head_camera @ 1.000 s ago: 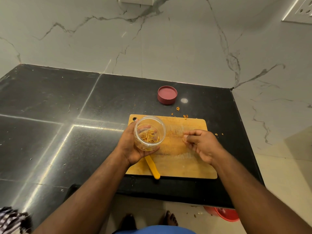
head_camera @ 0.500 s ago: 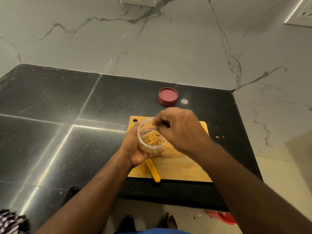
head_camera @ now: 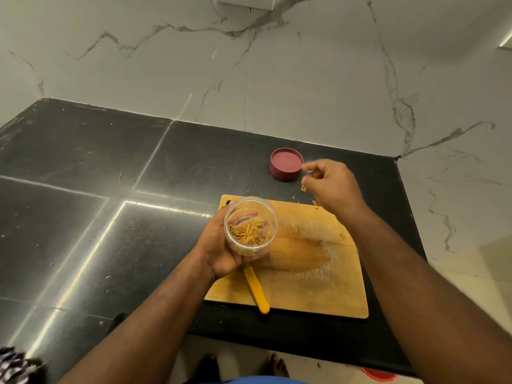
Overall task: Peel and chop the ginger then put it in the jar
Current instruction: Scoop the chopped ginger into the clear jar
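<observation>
My left hand (head_camera: 221,253) grips a clear plastic jar (head_camera: 250,225), tilted toward me above the left part of the wooden cutting board (head_camera: 310,281). Chopped ginger strips (head_camera: 249,232) lie inside the jar. My right hand (head_camera: 329,184) hovers beyond the board's far edge, fingers loosely curled, just right of the red jar lid (head_camera: 286,167); nothing shows between its fingers. A few ginger crumbs (head_camera: 304,189) lie on the counter below that hand. A yellow-handled knife (head_camera: 256,291) lies on the board, its blade hidden under my left hand.
The black stone counter (head_camera: 110,189) stretches left of the board. A marble wall rises behind and to the right. The counter's front edge runs below the board, with feet and a red object (head_camera: 379,375) on the floor beneath.
My right hand left the jar mouth and moved back and right, to beside the red lid. The jar stays in my left hand, with slightly more ginger inside.
</observation>
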The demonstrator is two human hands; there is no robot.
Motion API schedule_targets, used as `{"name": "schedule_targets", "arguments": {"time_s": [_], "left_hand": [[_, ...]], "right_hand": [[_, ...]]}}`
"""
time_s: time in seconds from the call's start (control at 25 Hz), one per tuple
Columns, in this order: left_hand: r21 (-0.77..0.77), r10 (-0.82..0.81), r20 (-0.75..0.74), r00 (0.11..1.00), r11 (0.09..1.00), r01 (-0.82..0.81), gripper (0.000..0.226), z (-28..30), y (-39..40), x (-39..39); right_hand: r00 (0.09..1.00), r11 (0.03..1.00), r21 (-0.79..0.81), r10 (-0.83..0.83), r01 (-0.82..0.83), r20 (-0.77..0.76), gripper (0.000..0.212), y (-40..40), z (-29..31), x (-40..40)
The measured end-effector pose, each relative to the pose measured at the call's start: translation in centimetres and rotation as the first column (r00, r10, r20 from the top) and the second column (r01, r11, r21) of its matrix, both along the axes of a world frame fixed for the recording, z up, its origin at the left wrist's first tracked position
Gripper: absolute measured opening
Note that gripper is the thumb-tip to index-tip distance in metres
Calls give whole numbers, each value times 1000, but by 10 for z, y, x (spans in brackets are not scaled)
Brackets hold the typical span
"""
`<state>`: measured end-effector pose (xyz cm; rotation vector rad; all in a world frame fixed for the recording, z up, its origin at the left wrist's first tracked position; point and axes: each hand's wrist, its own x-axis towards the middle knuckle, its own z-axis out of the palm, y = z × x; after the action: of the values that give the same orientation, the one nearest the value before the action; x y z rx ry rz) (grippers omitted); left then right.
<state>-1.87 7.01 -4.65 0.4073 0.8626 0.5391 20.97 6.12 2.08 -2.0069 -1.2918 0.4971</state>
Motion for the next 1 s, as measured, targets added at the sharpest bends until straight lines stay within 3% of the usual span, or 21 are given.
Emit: {"name": "schedule_targets", "arguments": {"time_s": [0.08,0.2,0.4,0.56,0.68,0.76,0.8,0.92,1.0], "left_hand": [[-5,13,-13,1000,1000,-13,56,-2,3,1],[-24,24,-32,999,999,-24,55,-4,7,2],[-44,37,-37,999,998,-39,54,-7,13,5],[-47,46,-30,998,998,-48,54,-9,16,4],[-39,57,-38,998,998,-58,52,-7,20,6],[-41,61,-47,997,997,-63,52,-4,21,8],[-44,61,-52,997,997,-63,53,-3,21,8],[-43,56,-58,997,997,-58,54,-1,21,10],[-41,65,-61,996,997,-68,52,1,21,10]], "right_hand": [[993,987,-155,-14,32,116,38,28,-32,18],[967,978,-208,62,-9,245,54,64,-54,21],[908,949,-314,123,10,400,42,99,-73,13],[958,978,-207,26,35,287,20,99,-79,12],[996,999,-25,-44,46,75,14,88,-70,11],[999,1000,6,-23,23,43,13,78,-69,9],[998,1000,-23,-7,8,59,20,74,-71,7],[989,988,-150,53,-32,136,75,78,-74,5],[976,977,-209,72,-28,205,100,92,-70,4]]}}
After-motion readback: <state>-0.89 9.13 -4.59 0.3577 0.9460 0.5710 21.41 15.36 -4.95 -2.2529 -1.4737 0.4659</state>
